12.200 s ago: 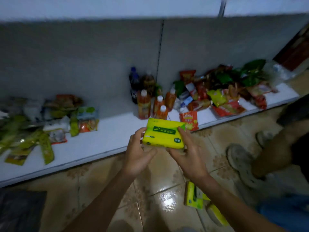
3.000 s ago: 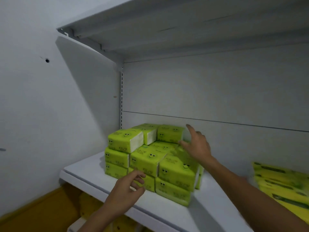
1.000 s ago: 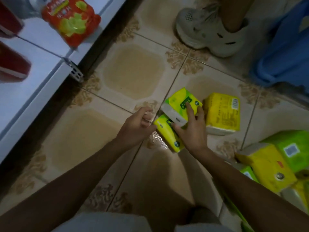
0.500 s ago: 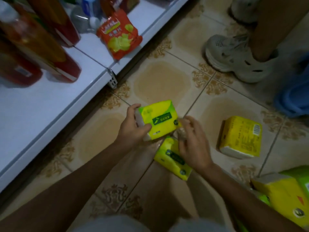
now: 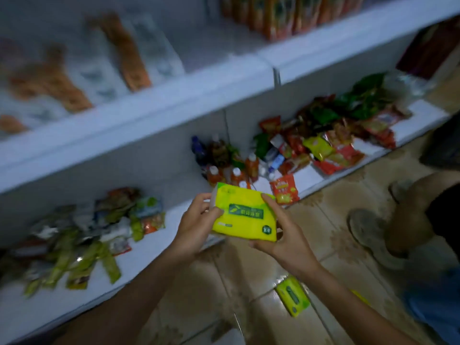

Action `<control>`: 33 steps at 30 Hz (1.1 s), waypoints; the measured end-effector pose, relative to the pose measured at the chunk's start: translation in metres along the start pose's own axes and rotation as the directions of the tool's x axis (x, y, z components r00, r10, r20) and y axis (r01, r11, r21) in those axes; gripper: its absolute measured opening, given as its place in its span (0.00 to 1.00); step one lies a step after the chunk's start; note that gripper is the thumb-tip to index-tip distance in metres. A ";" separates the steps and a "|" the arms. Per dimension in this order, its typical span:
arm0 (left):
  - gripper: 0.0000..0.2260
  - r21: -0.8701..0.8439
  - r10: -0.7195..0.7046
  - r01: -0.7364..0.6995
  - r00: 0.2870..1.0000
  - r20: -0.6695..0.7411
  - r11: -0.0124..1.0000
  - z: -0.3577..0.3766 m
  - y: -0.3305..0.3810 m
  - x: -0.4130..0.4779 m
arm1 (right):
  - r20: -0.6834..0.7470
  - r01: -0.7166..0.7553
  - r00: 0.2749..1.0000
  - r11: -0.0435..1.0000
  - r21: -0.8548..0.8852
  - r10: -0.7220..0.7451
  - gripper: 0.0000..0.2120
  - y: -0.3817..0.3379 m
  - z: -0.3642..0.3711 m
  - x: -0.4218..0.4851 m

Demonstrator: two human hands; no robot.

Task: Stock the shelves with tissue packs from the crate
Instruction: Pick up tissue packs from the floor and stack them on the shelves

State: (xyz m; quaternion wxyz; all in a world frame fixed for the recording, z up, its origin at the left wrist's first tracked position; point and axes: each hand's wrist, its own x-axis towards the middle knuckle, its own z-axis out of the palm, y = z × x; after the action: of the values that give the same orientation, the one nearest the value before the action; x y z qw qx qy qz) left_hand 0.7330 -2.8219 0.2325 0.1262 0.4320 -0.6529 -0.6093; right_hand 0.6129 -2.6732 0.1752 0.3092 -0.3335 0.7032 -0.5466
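We held a bright yellow-green plastic-wrapped tissue pack (image 5: 245, 215) in both hands, our left hand (image 5: 196, 224) curled round its left end and our right hand (image 5: 286, 235) cupping its right end and underside, in front of the white metal bottom shelf (image 5: 159, 245) strewn with snack packets (image 5: 82, 247). We judged it not yet shelved, and another yellow-green pack (image 5: 293, 300) lay on the tiled floor (image 5: 323, 212), so stocking was unfinished

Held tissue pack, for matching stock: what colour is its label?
Dark green label on yellow-green pack, head view.

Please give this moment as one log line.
left hand, right hand: grip tissue pack | pack: unshelved | spare pack: on floor
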 end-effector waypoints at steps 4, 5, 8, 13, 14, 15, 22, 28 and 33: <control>0.09 -0.005 0.107 -0.110 0.980 -0.166 0.994 -0.064 0.117 -0.064 | 0.105 0.135 0.985 0.990 0.038 -0.138 0.43 -0.147 -0.001 0.015; 0.09 -0.007 0.136 -0.140 0.973 -0.188 0.990 -0.075 0.138 -0.078 | 0.141 0.162 0.976 0.985 0.050 -0.168 0.44 -0.173 -0.001 0.018; 0.09 -0.005 0.201 -0.217 0.915 -0.351 0.976 -0.113 0.211 -0.129 | 0.257 0.232 0.937 0.971 0.051 -0.237 0.46 -0.272 -0.002 0.019; 0.10 0.007 0.205 -0.230 0.855 -0.477 0.973 -0.147 0.264 -0.175 | 0.274 0.379 0.882 0.923 0.069 -0.383 0.37 -0.373 -0.005 0.011; 0.11 0.021 0.204 -0.221 0.854 -0.479 0.975 -0.153 0.274 -0.184 | 0.279 0.425 0.863 0.904 0.050 -0.421 0.37 -0.391 -0.005 0.012; 0.13 0.016 0.197 -0.216 0.856 -0.478 0.976 -0.159 0.284 -0.191 | 0.286 0.462 0.846 0.886 0.024 -0.449 0.37 -0.406 -0.005 0.013; 0.09 0.022 0.266 -0.301 0.804 -0.531 0.953 -0.215 0.333 -0.228 | 0.304 0.575 0.770 0.817 0.052 -0.561 0.36 -0.490 0.021 0.031; 0.05 0.083 0.306 -0.324 0.735 -0.605 0.942 -0.276 0.345 -0.227 | 0.253 0.608 0.768 0.794 0.003 -0.589 0.35 -0.537 0.051 0.070; 0.06 0.186 0.383 -0.341 0.724 -0.573 0.922 -0.314 0.357 -0.214 | 0.196 0.616 0.783 0.780 -0.112 -0.590 0.35 -0.560 0.065 0.102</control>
State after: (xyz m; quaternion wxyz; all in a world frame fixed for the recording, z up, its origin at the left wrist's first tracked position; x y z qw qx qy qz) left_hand 0.9305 -2.9252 0.7036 0.4277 0.4703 -0.6706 -0.3823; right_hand 0.6782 -2.8927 0.7004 0.1400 -0.6064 0.5775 -0.5284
